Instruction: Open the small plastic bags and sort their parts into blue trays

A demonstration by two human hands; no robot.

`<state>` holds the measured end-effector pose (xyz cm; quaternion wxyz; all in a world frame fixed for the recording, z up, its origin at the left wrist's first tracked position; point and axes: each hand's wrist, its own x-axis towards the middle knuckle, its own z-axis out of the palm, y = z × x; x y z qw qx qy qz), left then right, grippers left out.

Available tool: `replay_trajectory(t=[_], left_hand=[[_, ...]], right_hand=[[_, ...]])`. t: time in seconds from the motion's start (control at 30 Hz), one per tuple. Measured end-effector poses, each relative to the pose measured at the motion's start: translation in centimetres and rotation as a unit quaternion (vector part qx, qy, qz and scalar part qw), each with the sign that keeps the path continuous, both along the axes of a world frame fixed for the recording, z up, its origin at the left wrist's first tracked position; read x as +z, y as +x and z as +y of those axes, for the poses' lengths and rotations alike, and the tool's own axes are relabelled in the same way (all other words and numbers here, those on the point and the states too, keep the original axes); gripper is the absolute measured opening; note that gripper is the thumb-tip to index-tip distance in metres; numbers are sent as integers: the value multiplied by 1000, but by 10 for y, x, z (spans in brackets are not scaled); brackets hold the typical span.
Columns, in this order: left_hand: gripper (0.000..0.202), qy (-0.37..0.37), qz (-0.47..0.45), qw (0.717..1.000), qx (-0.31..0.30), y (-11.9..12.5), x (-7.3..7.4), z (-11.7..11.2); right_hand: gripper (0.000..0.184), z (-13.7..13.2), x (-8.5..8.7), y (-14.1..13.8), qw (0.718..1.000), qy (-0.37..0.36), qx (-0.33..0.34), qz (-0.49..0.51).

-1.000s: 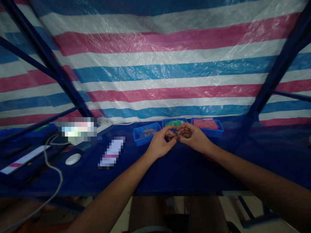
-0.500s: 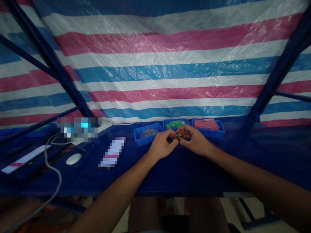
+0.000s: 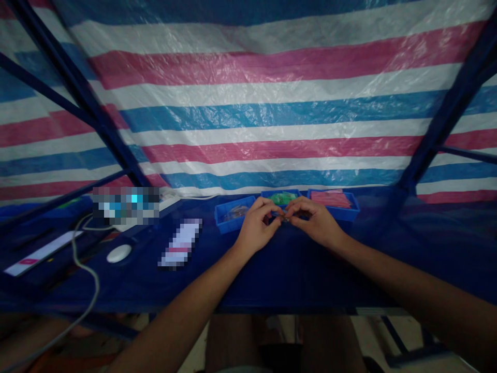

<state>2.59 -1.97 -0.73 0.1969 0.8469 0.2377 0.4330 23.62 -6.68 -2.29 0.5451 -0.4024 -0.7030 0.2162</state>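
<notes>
My left hand [image 3: 259,223] and my right hand [image 3: 312,220] meet fingertip to fingertip above the blue table [image 3: 295,274]. Between them sits a small dark, shiny piece [image 3: 285,219], too small to name. Both hands are closed in a pinch on it. Behind my left hand is a blue bin [image 3: 225,226] with small clear or metallic pieces [image 3: 237,211]. Just past my fingers, a second blue bin holds green pieces [image 3: 283,198]. To the right, behind my right hand, another blue bin [image 3: 344,213] holds pink strips [image 3: 330,199].
Left of my arms lie a blurred-out phone-shaped object [image 3: 180,243], a white oval object [image 3: 119,253] and a pale cable [image 3: 95,280]. A power strip [image 3: 165,204] is at the back. Blue metal posts [image 3: 438,129] and a striped plastic sheet [image 3: 272,114] stand around the table.
My right hand's fingers have shifted slightly and straightened into a finer pinch. The fingertips have drawn a little apart, showing more of the small piece between them.
</notes>
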Motion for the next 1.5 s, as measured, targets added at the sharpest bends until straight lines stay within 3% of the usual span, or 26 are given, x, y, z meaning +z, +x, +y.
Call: replay_trajectory(t=[0.2,0.27,0.47,0.63,0.73,0.9,1.0,1.1,1.2,1.33,1.4,1.5], left_hand=[[25,-189,-29,979,-66,1,-12,9],[27,-208,-28,975,-76,1,-12,9],[21,-34,-20,999,-28,-3,4,2],[16,98,-9,990,100,-17,20,6],[32,124,13,978,170,-32,24,17],[24,141,159,947,241,-51,18,35],[28,107,226,935,253,-54,13,37],[27,105,210,938,254,-50,15,33],[24,135,141,955,225,-42,19,22],[25,129,118,983,52,-25,17,6],[32,108,140,984,-13,-16,11,0],[46,43,117,991,-37,-4,1,-1]], right_hand=[[6,3,-3,5,999,-3,-30,-14],[6,3,-5,6,1000,-21,-20,-12],[14,-1,0,2,998,-5,-8,-62],[17,-4,10,10,984,40,-48,-165],[18,-4,9,20,965,46,-51,-254],[31,-1,-5,25,945,21,-33,-325],[31,1,-11,24,938,12,-28,-345],[34,1,-10,22,939,10,-38,-341],[30,0,-5,19,957,-4,-35,-288],[16,2,-1,14,994,-92,-8,-59],[22,3,0,13,989,-131,12,61],[33,5,1,11,979,-150,38,136]])
